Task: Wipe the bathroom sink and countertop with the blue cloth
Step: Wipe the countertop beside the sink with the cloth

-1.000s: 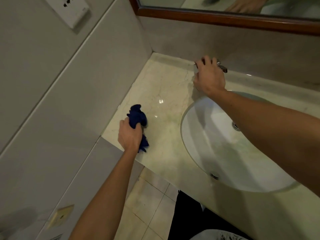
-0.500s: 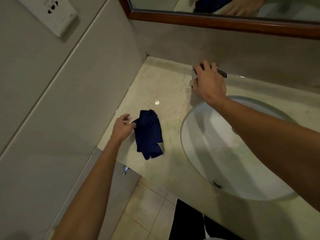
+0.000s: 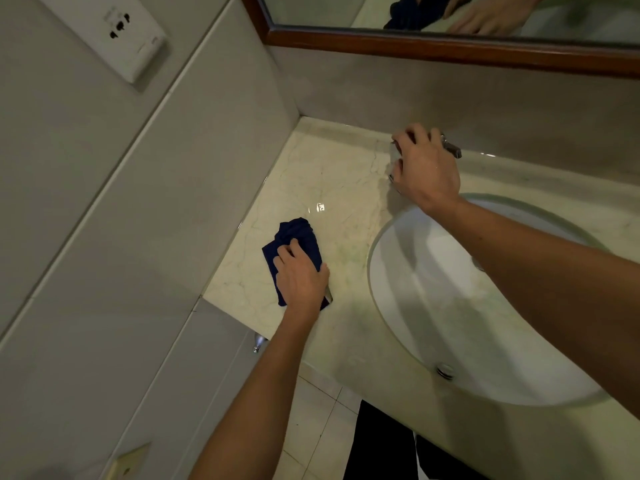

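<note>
The left hand [image 3: 301,275] lies palm-down on the dark blue crumpled cloth [image 3: 294,237], its fingers curled into the fabric and gripping it against the pale veined marble countertop [image 3: 311,168], in the stretch between the left wall and the basin and nearer the front edge than the back corner. The right hand [image 3: 426,168] is at the back edge of the counter, its fingers wrapped round what looks like a small clear glass, just beside the chrome tap handle [image 3: 452,148]; the glass is mostly hidden, so its shape cannot be told for certain. The white oval sink bowl [image 3: 450,306] sits set into the counter to the right of the cloth, apart from it, with its drain near the front rim. The step in hand seems to be wiping the left part of the counter while the other hand holds the glass clear. To do it well, the cloth wants spreading flatter under the palm, so more fabric meets the marble; as bunched as it is, little of it touches. Even pressure and overlapping strokes from the back corner toward the front edge should carry dirt off rather than into the corner, and the strip along the wall joint needs fingertips pressed in behind the cloth
</note>
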`<state>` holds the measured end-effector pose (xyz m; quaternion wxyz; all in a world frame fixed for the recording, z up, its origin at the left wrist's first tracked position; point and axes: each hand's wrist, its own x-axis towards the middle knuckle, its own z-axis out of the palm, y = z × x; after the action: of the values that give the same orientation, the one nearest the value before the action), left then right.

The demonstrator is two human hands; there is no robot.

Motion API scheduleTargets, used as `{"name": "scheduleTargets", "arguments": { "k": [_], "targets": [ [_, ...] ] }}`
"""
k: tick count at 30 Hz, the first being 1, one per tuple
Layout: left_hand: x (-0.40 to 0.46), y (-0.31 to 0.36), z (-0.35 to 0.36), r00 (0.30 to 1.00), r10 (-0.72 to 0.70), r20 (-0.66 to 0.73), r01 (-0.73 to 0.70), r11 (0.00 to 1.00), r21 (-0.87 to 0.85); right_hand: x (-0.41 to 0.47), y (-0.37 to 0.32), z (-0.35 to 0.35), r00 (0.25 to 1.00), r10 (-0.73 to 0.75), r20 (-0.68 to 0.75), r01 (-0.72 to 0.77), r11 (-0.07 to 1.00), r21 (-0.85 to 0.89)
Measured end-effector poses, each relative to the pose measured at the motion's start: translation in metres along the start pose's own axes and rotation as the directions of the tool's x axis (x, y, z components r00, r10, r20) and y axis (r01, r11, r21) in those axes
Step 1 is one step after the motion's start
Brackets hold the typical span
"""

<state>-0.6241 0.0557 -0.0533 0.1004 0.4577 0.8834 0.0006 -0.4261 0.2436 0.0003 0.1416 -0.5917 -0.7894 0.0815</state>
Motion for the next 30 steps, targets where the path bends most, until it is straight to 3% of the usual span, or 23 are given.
{"name": "scheduleTargets", "arguments": {
  "k": [5, 7, 8, 10, 11, 13, 14, 15, 17, 19, 21, 23, 25, 27, 30],
  "targets": [
    [0.036, -0.018, -0.051, 0.975, -0.125, 0.185, 0.157, 0.974, -0.166, 0.000, -0.001, -0.003, 1.000, 0.003, 0.019, -0.003, 1.000, 0.004],
    [0.053, -0.040, -0.073, 0.925, -0.194, 0.328, 0.324, 0.852, -0.411, 0.000, -0.002, -0.004, 1.000, 0.009, 0.030, -0.009, 1.000, -0.001],
    [0.055, -0.048, -0.083, 0.877, -0.211, 0.432, 0.439, 0.717, -0.541, 0.000, -0.002, -0.004, 0.999, 0.013, 0.037, -0.013, 1.000, -0.002],
    [0.049, -0.059, -0.103, 0.754, -0.128, 0.644, 0.622, 0.454, -0.638, 0.000, -0.003, -0.006, 0.999, 0.017, 0.050, -0.017, 1.000, -0.002],
    [0.045, -0.061, -0.110, 0.701, -0.036, 0.712, 0.669, 0.379, -0.639, 0.000, -0.004, -0.007, 0.998, 0.017, 0.054, -0.017, 1.000, -0.006],
    [0.045, -0.065, -0.114, 0.633, 0.086, 0.769, 0.695, 0.373, -0.614, 0.000, -0.004, -0.008, 0.998, 0.019, 0.054, -0.018, 1.000, -0.014],
    [0.048, -0.065, -0.115, 0.607, 0.109, 0.787, 0.685, 0.429, -0.589, 0.000, -0.004, -0.009, 0.998, 0.021, 0.053, -0.020, 1.000, -0.016],
    [0.055, -0.065, -0.114, 0.608, 0.116, 0.785, 0.656, 0.483, -0.579, 0.000, -0.004, -0.009, 0.998, 0.023, 0.052, -0.022, 1.000, -0.020],
    [0.077, -0.059, -0.114, 0.709, 0.142, 0.691, 0.502, 0.587, -0.635, 0.001, -0.005, -0.009, 0.998, 0.029, 0.055, -0.027, 0.999, -0.028],
    [0.104, -0.046, -0.122, 0.851, 0.208, 0.482, 0.230, 0.678, -0.698, 0.001, -0.005, -0.008, 0.998, 0.033, 0.058, -0.031, 0.999, -0.032],
    [0.135, -0.027, -0.133, 0.926, 0.319, 0.201, -0.117, 0.749, -0.652, 0.002, -0.006, -0.009, 0.998, 0.038, 0.059, -0.037, 0.999, -0.030],
    [0.171, -0.004, -0.137, 0.909, 0.408, -0.088, -0.400, 0.790, -0.465, 0.001, -0.006, -0.008, 0.997, 0.044, 0.058, -0.042, 0.999, -0.034],
    [0.208, 0.020, -0.124, 0.838, 0.465, -0.287, -0.534, 0.808, -0.249, 0.002, -0.005, -0.006, 0.997, 0.042, 0.061, -0.040, 0.998, -0.041],
    [0.237, 0.046, -0.095, 0.791, 0.539, -0.290, -0.594, 0.790, -0.154, 0.003, -0.003, -0.003, 0.997, 0.044, 0.062, -0.042, 0.998, -0.045],
    [0.258, 0.072, -0.043, 0.737, 0.667, -0.112, -0.676, 0.726, -0.125, 0.004, -0.002, 0.000, 0.997, 0.059, 0.058, -0.056, 0.997, -0.047]
  ]
}}
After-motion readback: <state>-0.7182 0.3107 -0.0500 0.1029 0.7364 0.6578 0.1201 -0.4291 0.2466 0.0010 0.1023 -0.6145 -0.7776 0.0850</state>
